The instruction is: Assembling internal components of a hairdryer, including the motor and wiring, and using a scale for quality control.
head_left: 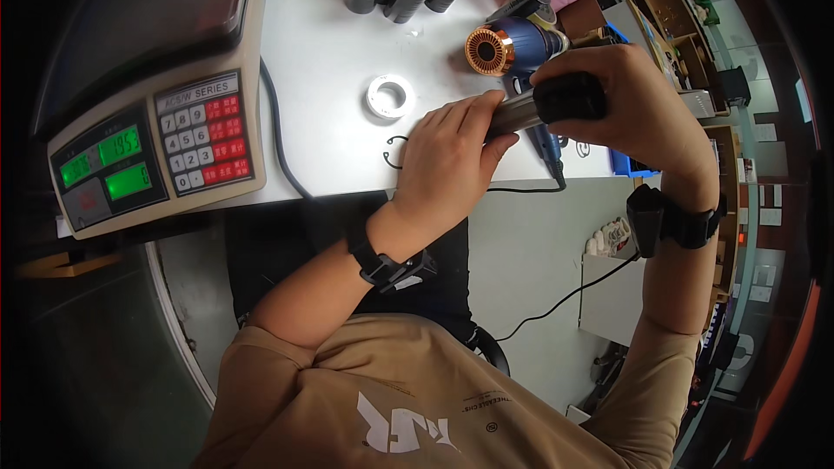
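Fingers of the left hand (447,149) and right hand (621,87) grip one cylinder (547,105), the left at its silver part, the right around its black end. It is above the white table (334,143), where a scale (165,87) fills the left side, a blue hair dryer (526,43) sits just behind the cylinder, and a tape roll (376,106) lies near the left hand.

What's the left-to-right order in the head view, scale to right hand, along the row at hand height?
Scale → black cable → white roll → left hand → held tube → right hand.
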Action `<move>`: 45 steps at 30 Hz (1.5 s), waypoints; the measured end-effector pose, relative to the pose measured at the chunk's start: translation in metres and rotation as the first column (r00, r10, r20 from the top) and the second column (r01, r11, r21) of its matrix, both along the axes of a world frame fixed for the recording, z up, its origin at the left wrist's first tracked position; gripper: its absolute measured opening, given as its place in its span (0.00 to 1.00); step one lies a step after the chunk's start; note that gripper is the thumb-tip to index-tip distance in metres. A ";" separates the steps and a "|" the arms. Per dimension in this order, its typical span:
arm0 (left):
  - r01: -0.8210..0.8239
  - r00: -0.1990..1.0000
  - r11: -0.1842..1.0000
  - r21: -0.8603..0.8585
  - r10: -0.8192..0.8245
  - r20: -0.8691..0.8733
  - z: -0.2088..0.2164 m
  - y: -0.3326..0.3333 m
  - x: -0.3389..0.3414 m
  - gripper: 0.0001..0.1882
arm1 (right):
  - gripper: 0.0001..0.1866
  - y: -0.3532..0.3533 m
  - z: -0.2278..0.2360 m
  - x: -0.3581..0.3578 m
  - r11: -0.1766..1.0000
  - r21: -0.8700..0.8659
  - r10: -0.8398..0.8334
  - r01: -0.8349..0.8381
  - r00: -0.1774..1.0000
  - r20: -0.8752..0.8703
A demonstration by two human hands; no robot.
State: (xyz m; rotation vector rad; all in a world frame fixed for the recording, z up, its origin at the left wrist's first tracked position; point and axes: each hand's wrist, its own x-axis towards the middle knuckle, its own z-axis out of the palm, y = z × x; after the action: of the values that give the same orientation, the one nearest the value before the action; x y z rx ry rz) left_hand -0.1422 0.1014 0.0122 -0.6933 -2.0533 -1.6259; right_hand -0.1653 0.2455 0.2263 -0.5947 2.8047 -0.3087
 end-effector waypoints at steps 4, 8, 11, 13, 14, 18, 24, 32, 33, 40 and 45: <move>0.018 0.999 1.000 -0.017 -0.017 0.036 -0.001 0.001 0.001 0.23 | 0.24 0.002 0.001 -0.004 1.000 0.028 -0.005 0.004 0.999 0.032; 0.003 1.000 1.000 -0.001 -0.003 0.019 0.000 0.001 0.000 0.23 | 0.25 0.005 0.001 -0.009 0.996 0.038 0.074 -0.075 0.997 0.032; 0.000 1.000 1.000 0.010 0.000 0.013 0.002 0.000 0.000 0.24 | 0.25 0.000 0.003 -0.009 0.997 0.049 0.050 -0.052 0.997 0.058; 0.015 0.999 1.000 -0.001 -0.015 0.033 0.002 -0.002 0.000 0.23 | 0.25 -0.006 0.004 -0.008 0.998 0.065 -0.005 0.000 0.997 0.072; 0.014 0.999 1.000 0.001 -0.014 0.034 0.002 -0.001 0.000 0.23 | 0.25 -0.007 0.005 -0.008 0.997 0.074 -0.033 0.027 0.996 0.078; 0.004 1.000 1.000 0.006 -0.004 0.010 0.000 -0.001 0.000 0.23 | 0.25 -0.001 0.000 -0.009 0.996 0.075 0.037 -0.043 0.996 0.077; 0.030 0.999 1.000 -0.002 -0.030 0.034 0.002 -0.003 -0.001 0.23 | 0.25 -0.006 -0.004 -0.008 0.998 0.061 0.011 -0.017 0.996 0.088; 0.051 0.998 0.999 0.007 -0.051 0.048 0.000 -0.002 -0.001 0.23 | 0.29 -0.006 -0.005 -0.012 0.992 0.109 0.054 -0.066 0.992 0.113; 0.055 0.997 0.998 0.007 -0.056 0.054 0.000 -0.003 -0.001 0.23 | 0.29 -0.006 -0.006 -0.011 0.992 0.117 0.038 -0.052 0.993 0.115; 0.042 0.999 0.999 0.027 -0.043 0.028 0.000 -0.001 -0.001 0.24 | 0.24 0.002 -0.018 -0.010 0.990 -0.051 0.136 -0.135 0.990 0.028; 0.047 0.998 0.999 0.013 -0.048 0.040 -0.001 -0.002 -0.001 0.24 | 0.25 -0.003 -0.018 -0.011 0.994 -0.023 0.110 -0.109 0.992 0.066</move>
State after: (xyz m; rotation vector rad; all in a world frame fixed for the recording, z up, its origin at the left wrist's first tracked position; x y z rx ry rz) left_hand -0.1436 0.0996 0.0108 -0.7159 -2.0682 -1.6899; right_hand -0.1763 0.2421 0.2088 -0.7263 2.6959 -0.3280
